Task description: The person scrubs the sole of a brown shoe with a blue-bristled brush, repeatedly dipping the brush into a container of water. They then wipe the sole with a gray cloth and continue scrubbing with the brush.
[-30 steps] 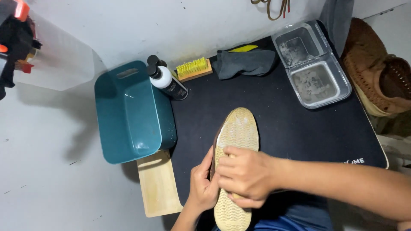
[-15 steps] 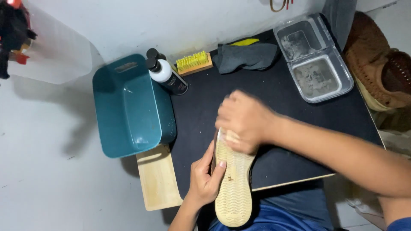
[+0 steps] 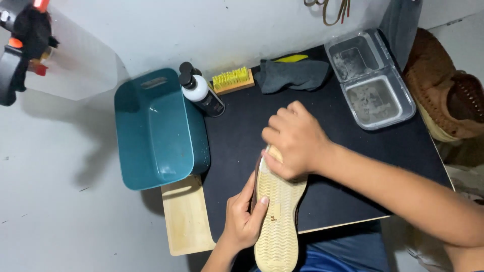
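Shoe (image 3: 276, 216) lies sole up at near edge of black mat (image 3: 242, 146); left hand (image 3: 243, 217) grips shoe's side, fingers curled; right hand (image 3: 294, 138) pressed on toe end, closed over something small, can't tell what; step looks like scrubbing sole; teal tub (image 3: 156, 128) left of mat; brush (image 3: 232, 80) at mat's far edge; next stroke needs firm hold.

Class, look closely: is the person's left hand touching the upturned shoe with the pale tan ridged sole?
Touching. The head view shows the left hand gripping the shoe's side, thumb pressed onto the sole edge.
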